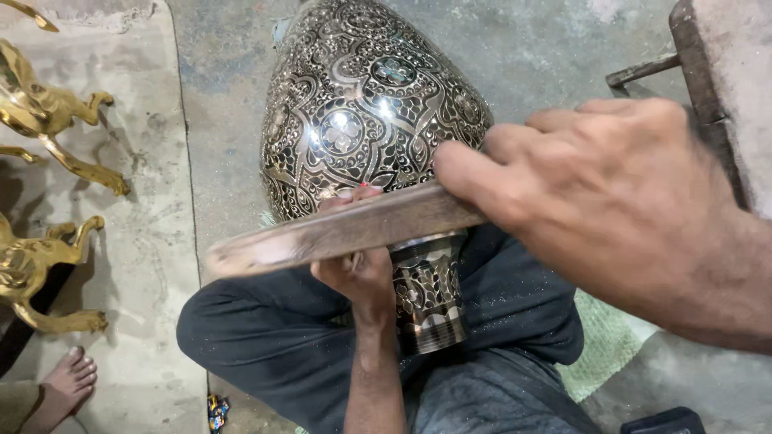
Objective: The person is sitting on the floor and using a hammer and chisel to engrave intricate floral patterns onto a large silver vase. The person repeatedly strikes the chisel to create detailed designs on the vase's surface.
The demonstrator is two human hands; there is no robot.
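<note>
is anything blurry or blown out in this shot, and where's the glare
Head view: the right hand looms large and soft-edged close to the lens, and the wooden stick it grips blurs toward its left tip; the engraved metal vase is sharp, with bright glare on its silver pattern; the brass animal figures shine without blowing out; the left hand sits in shade under the stick.

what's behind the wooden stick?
Behind the wooden stick, held in the right hand, are the engraved metal vase and the left hand at its neck. The stick covers the left fingers' middles and the body-neck joint; fingertips show above it.
</note>
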